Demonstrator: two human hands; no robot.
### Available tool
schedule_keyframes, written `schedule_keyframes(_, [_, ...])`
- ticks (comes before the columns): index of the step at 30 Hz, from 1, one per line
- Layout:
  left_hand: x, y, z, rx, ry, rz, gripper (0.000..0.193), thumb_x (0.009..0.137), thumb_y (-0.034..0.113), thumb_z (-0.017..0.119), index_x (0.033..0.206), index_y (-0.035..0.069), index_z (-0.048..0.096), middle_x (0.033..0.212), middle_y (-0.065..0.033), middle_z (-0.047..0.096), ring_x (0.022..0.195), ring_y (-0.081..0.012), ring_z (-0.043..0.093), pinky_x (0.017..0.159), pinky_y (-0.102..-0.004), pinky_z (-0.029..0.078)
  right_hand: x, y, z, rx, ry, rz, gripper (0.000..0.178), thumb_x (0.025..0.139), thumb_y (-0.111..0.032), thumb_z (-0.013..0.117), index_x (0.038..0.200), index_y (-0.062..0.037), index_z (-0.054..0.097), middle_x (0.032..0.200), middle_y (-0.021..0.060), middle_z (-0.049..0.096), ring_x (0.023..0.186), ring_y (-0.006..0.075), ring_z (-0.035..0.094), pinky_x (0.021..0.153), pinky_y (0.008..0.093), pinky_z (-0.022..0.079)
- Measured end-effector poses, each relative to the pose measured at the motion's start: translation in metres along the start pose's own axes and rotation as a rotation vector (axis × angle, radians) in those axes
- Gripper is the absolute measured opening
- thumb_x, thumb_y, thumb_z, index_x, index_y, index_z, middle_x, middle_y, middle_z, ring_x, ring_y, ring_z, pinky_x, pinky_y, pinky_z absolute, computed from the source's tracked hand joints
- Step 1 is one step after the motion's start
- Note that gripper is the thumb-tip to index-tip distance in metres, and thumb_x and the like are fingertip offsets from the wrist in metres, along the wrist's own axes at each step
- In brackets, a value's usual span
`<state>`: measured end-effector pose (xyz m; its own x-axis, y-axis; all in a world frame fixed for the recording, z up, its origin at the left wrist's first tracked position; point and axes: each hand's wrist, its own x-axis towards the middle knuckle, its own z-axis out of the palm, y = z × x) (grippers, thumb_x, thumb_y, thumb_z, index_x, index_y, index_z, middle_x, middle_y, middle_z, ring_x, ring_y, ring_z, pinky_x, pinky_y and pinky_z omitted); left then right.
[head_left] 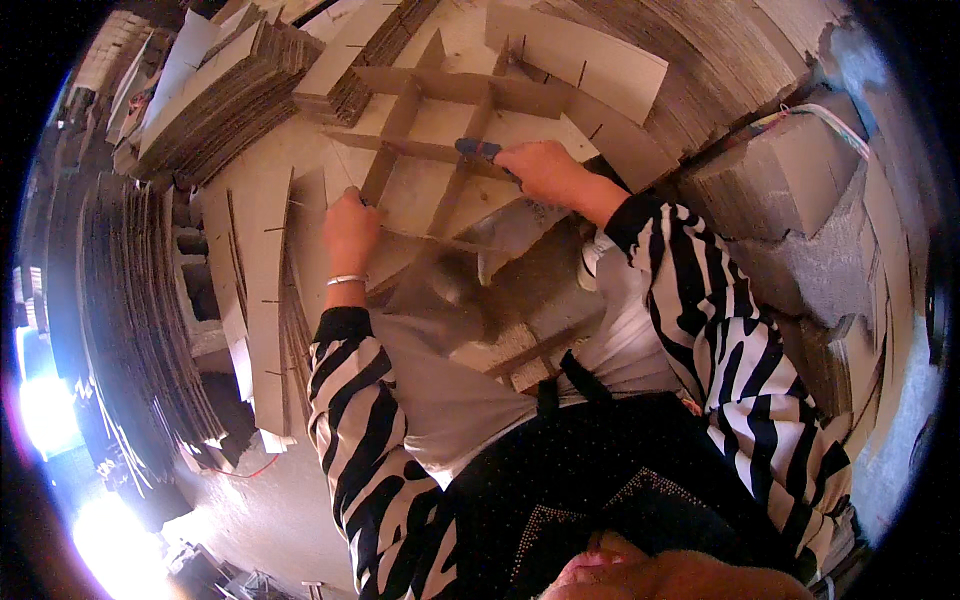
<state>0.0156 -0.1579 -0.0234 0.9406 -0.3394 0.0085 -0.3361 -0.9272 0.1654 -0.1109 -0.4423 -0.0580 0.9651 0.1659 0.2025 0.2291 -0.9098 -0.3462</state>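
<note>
A grid of crossed cardboard dividers (432,152) stands on edge on the pale work surface in front of me, forming several square cells. My left hand (352,232) is closed at the grid's left near corner, beside an upright cardboard strip. A small dark tip shows at its fingers, but what it grips is hidden. Above the grid's near right part, my right hand (552,174) is closed around a dark blue handle-like tool (478,149), whose rounded end points left over a divider. The tool's exact kind cannot be made out.
Stacked slotted cardboard strips (225,95) lie at the far left, with a tall pile of sheets (125,320) on the left. A larger cardboard stack (735,60) rises at the far right. Plastic-wrapped bundles (790,265) stand to the right. A loose cardboard piece (600,70) lies behind the grid.
</note>
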Motion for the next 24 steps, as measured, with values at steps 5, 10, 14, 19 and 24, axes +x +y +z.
schedule_keyframes(5, [0.006, 0.013, 0.004, -0.002, -0.076, 0.091, 0.021, 0.078, 0.013, 0.057, 0.096, 0.002, 0.063, 0.101, -0.0219, 0.066, 0.093, -0.0419, 0.063, 0.079, -0.0503, 0.051, -0.005, -0.003, -0.018, -0.045, -0.013, 0.021, 0.031, 0.069, -0.003, 0.062, 0.098, -0.0082, 0.056, 0.084, 0.0127, 0.062, 0.082, 0.0373, 0.062, 0.066, 0.0481, 0.048])
schedule_keyframes(10, [-0.003, -0.034, 0.008, -0.014, 0.275, 0.169, 0.024, 0.081, 0.014, 0.056, 0.101, 0.001, 0.061, 0.12, -0.0227, 0.058, 0.1, -0.0423, 0.06, 0.083, -0.0496, 0.05, 0.021, -0.026, -0.015, 0.007, -0.064, 0.024, 0.028, 0.07, -0.003, 0.061, 0.097, -0.0077, 0.056, 0.082, 0.0145, 0.062, 0.079, 0.039, 0.061, 0.065, 0.0497, 0.047])
schedule_keyframes(14, [0.0, 0.012, -0.005, -0.138, 0.366, 0.073, 0.027, 0.084, 0.018, 0.054, 0.102, 0.0, 0.061, 0.119, -0.0257, 0.057, 0.1, -0.0444, 0.059, 0.084, -0.0504, 0.049, -0.025, 0.006, -0.054, -0.13, -0.127, 0.187, 0.026, 0.071, -0.004, 0.059, 0.096, -0.008, 0.056, 0.082, 0.0158, 0.062, 0.078, 0.0397, 0.06, 0.064, 0.0501, 0.046])
schedule_keyframes(19, [-0.011, -0.065, -0.027, 0.03, 0.084, -0.165, 0.037, 0.088, 0.032, 0.049, 0.094, -0.001, 0.066, 0.098, -0.0288, 0.064, 0.093, -0.0462, 0.061, 0.082, -0.0527, 0.048, 0.004, -0.003, -0.02, -0.013, 0.041, -0.013, 0.029, 0.07, -0.005, 0.058, 0.099, -0.0092, 0.059, 0.086, 0.0175, 0.063, 0.079, 0.0396, 0.06, 0.065, 0.0508, 0.046])
schedule_keyframes(24, [0.001, -0.055, -0.004, -0.029, -0.001, 0.092, 0.035, 0.085, 0.03, 0.053, 0.089, -0.002, 0.067, 0.096, -0.0282, 0.064, 0.091, -0.0474, 0.061, 0.08, -0.0527, 0.048, 0.012, 0.026, -0.057, -0.276, 0.661, 0.09, 0.032, 0.071, -0.006, 0.057, 0.103, -0.0073, 0.062, 0.092, 0.0188, 0.065, 0.084, 0.0392, 0.062, 0.075, 0.0494, 0.048])
